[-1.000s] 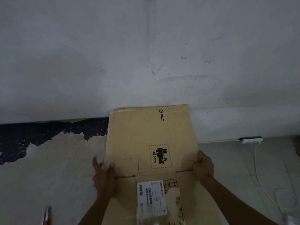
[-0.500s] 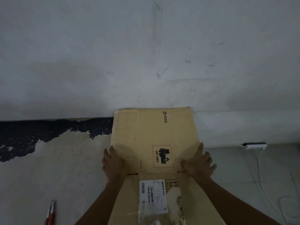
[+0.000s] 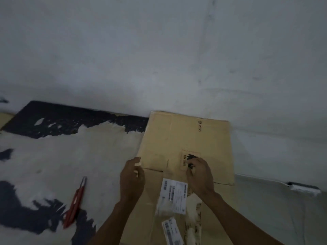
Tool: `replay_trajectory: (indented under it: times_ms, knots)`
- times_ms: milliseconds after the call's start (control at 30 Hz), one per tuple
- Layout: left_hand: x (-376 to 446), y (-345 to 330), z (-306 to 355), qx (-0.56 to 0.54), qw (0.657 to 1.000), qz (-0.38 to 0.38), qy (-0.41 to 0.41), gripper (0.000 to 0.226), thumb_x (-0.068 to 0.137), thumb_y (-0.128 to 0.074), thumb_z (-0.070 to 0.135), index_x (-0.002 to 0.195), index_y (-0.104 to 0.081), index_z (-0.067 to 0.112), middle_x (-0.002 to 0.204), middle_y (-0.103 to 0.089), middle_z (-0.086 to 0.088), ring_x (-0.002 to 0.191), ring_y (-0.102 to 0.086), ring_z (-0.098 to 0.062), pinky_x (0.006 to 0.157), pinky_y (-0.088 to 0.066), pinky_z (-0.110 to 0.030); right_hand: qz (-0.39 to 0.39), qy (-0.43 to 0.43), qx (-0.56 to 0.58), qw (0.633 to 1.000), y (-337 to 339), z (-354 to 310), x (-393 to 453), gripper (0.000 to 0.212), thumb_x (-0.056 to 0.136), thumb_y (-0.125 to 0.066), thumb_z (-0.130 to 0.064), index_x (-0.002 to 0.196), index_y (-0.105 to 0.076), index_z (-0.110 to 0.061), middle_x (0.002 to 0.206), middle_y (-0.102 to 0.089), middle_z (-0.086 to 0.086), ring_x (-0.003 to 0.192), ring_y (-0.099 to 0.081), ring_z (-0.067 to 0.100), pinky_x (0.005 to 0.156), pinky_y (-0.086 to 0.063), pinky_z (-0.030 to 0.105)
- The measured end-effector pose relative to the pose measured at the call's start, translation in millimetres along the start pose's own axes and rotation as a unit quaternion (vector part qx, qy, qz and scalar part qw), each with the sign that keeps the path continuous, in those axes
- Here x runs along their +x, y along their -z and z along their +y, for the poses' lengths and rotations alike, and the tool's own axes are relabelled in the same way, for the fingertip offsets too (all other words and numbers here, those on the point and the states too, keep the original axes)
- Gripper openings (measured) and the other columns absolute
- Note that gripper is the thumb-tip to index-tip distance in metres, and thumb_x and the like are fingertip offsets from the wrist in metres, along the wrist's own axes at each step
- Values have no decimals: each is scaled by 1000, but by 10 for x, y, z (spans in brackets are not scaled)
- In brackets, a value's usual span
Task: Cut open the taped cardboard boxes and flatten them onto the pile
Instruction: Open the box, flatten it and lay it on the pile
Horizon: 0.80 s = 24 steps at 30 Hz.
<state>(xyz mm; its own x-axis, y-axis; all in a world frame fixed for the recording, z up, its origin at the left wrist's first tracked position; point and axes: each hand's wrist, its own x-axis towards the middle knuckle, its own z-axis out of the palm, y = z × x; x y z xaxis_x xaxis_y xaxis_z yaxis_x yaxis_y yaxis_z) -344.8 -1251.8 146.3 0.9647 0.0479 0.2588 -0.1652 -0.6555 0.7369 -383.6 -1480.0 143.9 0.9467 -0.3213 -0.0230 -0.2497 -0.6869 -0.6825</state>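
Patchy floor (image 3: 53,156) carries the flattened cardboard box (image 3: 185,138), red cutter (image 3: 76,202), and power strip (image 3: 304,187)

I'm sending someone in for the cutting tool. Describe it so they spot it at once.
Start at the flattened cardboard box lying against the wall. Go left past the person's left hand onto the peeling floor. There lies the red cutter, slim with a pale metal tip: the only red thing there.

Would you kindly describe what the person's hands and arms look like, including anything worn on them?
Both the left hand and the right hand are bare, with no gloves. The forearms are bare too, with no sleeves in view. No watch, ring or band is visible, though the dim, blurred picture could hide small items.
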Motion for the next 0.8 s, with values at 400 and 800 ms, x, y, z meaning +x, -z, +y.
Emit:
replay_trajectory:
  times_ms: [400,800]
  knots:
    - [-776,1543,-876,-7,977,145,154,24,89,-61,-8,109,-68,5,80,-68,-3,61,-62,-16,52,-50,-33,-193,152,40,969,-1153,-1349,-581,18,90,-62,-8,105,-70,-14,109,-67,4,103,-62,21,92,-52,38]
    - [-1442,3581,-2466,-14,952,164,259,25,92,-61,0,107,-66,19,76,-67,3,64,-67,-17,62,-59,-44,-297,199,49,933,-2798,-3225,-1717,19,85,-66,-2,92,-71,-18,82,-67,-6,75,-65,9,72,-56,31]
